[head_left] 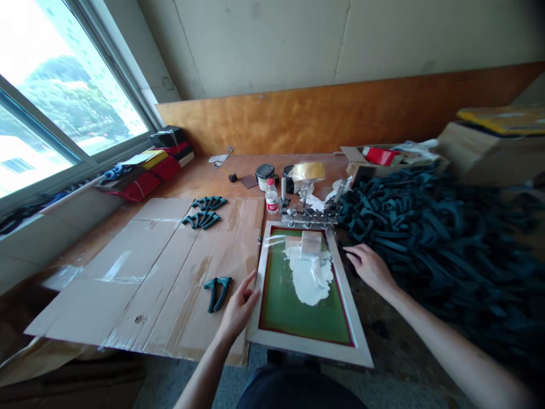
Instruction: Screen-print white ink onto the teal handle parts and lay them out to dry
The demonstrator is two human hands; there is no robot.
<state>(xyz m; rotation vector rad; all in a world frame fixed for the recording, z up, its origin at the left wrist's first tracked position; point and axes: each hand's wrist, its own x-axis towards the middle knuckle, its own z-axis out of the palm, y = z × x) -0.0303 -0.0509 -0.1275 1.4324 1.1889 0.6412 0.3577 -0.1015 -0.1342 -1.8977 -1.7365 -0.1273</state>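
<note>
A screen printing frame (314, 351) lies in front of me, its green mesh (281, 301) carrying a patch of white ink (313, 281) and a flat squeegee-like block (311, 244). My left hand (240, 304) is at the frame's left edge, fingers loosely bent and apart; contact with the frame is unclear. To its left, a pair of dark green handle-shaped parts (218, 292) rests on cardboard (170, 272). Beyond the frame's right edge, my right hand (368, 266) has its fingertips pinched together at a small dark thing, too unclear to name, beside a heap of similar dark parts (400, 221).
Metal hinge clamps (309, 216) hold the frame's far end. Behind stand a red-labelled bottle (271, 197), a lidded tub (264, 176) and a roll of tape (309, 171). More handle parts (202, 218) lie in rows on the cardboard. Boxes (494, 150) stand at the right.
</note>
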